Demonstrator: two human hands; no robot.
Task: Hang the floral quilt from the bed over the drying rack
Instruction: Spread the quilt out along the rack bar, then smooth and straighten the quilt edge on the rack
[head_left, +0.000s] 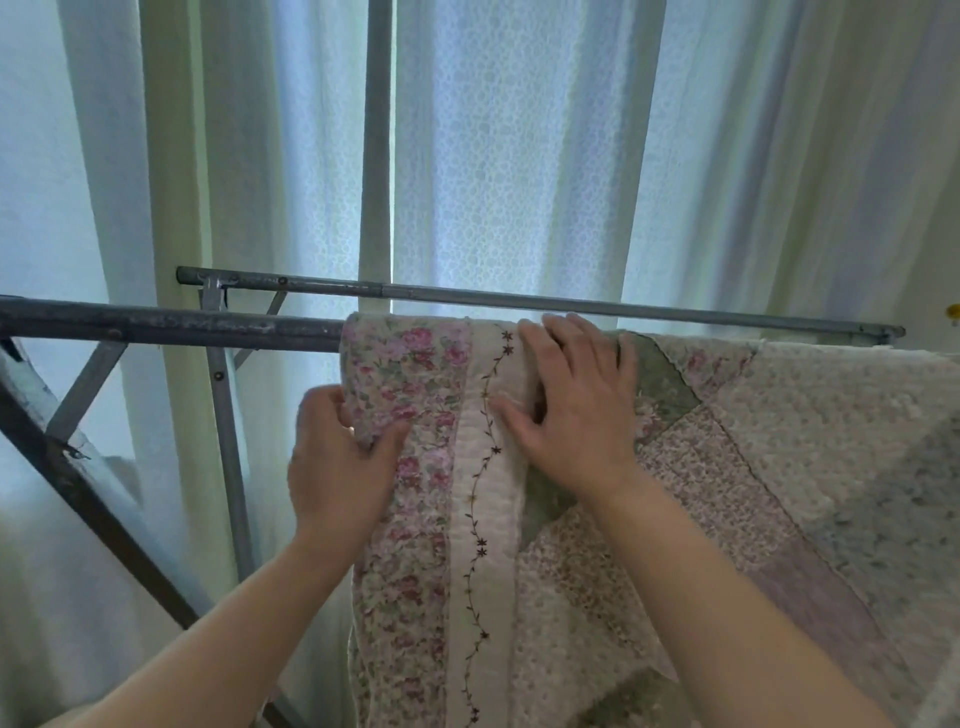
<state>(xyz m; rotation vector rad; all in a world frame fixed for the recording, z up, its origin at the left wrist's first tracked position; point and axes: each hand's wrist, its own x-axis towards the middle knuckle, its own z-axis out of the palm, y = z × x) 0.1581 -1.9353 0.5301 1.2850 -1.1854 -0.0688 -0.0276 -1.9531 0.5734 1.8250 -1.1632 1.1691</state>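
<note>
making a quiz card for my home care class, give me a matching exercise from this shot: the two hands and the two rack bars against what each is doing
Column one
1. left hand
2. right hand
3. thick dark grey metal rack bar, nearer
4. thin grey metal rack bar, farther

Column two
A. carries the pink floral patchwork quilt draped over it
B. pinches the quilt's left edge
C. bare, behind the quilt's top
D. lies flat on the quilt's front

Pairs: 1-B; 2-D; 3-A; 4-C
</note>
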